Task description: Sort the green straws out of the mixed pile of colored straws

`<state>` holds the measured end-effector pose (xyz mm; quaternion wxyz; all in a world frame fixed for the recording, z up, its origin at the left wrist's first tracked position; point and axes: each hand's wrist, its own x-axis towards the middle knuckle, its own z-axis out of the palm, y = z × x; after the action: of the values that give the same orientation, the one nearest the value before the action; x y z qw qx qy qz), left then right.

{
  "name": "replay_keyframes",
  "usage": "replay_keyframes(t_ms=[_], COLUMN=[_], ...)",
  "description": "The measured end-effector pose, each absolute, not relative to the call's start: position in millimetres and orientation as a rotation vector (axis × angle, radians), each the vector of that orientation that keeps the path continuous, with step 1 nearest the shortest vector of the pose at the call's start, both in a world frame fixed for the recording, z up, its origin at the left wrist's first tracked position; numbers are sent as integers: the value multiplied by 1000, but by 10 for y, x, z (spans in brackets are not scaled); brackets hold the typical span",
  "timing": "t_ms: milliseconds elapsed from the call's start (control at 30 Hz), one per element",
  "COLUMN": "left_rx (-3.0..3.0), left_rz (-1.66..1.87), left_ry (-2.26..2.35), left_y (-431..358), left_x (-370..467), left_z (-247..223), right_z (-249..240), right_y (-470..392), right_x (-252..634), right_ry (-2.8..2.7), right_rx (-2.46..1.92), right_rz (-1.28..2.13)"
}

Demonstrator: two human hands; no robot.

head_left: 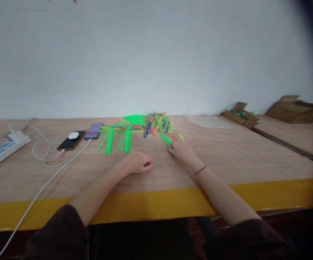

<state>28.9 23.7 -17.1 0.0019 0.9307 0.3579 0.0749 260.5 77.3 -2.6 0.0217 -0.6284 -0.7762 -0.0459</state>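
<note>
On the wood-grained tabletop (240, 159), thin green sticks (165, 139) before the colourful strip pile (159, 124) are touched by the right hand (183, 150), its fingers bent; whether any are gripped cannot be told. The left hand (138, 162) is loosely curled; whether anything is held cannot be seen.

Likely a workshop you're in: wood-grain counter (227, 155), yellow edge tape (156, 204), white wall (156, 54), heap of coloured strips (158, 124), power strip (6, 148) left, cardboard boxes (292, 112) right.
</note>
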Motion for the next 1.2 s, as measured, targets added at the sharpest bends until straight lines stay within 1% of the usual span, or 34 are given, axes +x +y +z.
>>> replay_keyframes(t_ms=[67,133,200,300,367,467,567,700,800,900,1000,1100,1200], left_rx=[2915,2881,2774,2456,2217,1966,1906,2044,2367,2690,2863,2950,2996], left_rz=[257,353,553,880,989,1052,1077,948,739,497,310,203,175], left_ry=[1132,1205,1290,1317,1324,1392,1431,1516,1593,1487,1371,1329,1305], left_y=[234,241,251,275,296,319,315,294,289,279,258,244,242], left_x=[290,288,296,326,348,369,360,292,224,179,176,198,215], left_z=[-185,-196,-203,-213,-222,-216,-159,-75,-68,-79,-74,-64,-63], right_z=[-35,-42,-53,-88,-113,-128,-109,-75,-87,-119,-129,-95,-29], right_y=[781,763,707,565,476,461,631,937,1064,1111,1118,1095,1048], right_x=[2588,2531,2428,2225,2110,2074,2281,2811,3130,3247,3241,3212,3154], right_ry=[-2393,-2382,-2347,-2279,-2265,-2315,-2345,-2142,-2021,-2040,-2040,-1999,-1941], right_rx=[-1868,-1671,-1394,-1045,-931,-885,-1068,-1739,-2112,-2222,-2251,-2237,-2141], right_rz=[-85,33,163,310,352,339,200,-34,-82,-69,-76,-107,-223])
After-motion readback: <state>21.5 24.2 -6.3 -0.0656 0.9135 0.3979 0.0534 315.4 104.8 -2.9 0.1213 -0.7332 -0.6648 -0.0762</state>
